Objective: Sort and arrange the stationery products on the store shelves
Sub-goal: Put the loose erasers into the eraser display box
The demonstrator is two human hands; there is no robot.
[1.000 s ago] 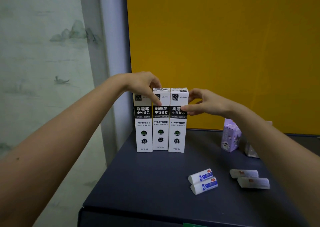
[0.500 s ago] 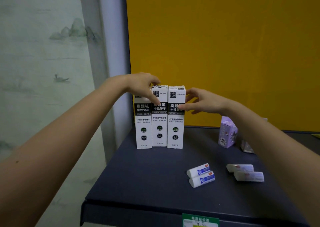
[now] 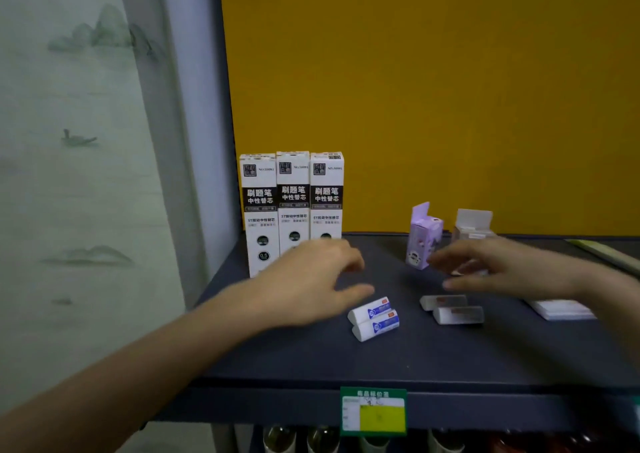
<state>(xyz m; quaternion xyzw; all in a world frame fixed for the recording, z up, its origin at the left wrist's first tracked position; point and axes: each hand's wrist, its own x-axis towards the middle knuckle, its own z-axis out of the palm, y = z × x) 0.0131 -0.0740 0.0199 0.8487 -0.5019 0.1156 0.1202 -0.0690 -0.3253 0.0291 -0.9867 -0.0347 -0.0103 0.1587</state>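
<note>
Three white refill boxes (image 3: 292,207) are standing upright and touching side by side at the back left of the dark shelf (image 3: 311,359), against the yellow back panel (image 3: 433,89). The left hand (image 3: 311,279) is hovering just in front of them, fingers spread and relaxed, gripping nothing; its thumb is lying just beside two blue-sleeved erasers (image 3: 374,317), though blur is hiding whether they touch. The right hand (image 3: 502,269) is reaching in with straight, loose fingers, also carrying nothing, above two pale erasers (image 3: 452,310) lying together. Behind its fingertips a small purple box (image 3: 422,238) is standing with its flap up, and a clear plastic case (image 3: 472,224) is sitting beside it. A white flat pack (image 3: 561,309) is lying near the right wrist, and a green price tag (image 3: 373,413) is hanging on the shelf's front edge
</note>
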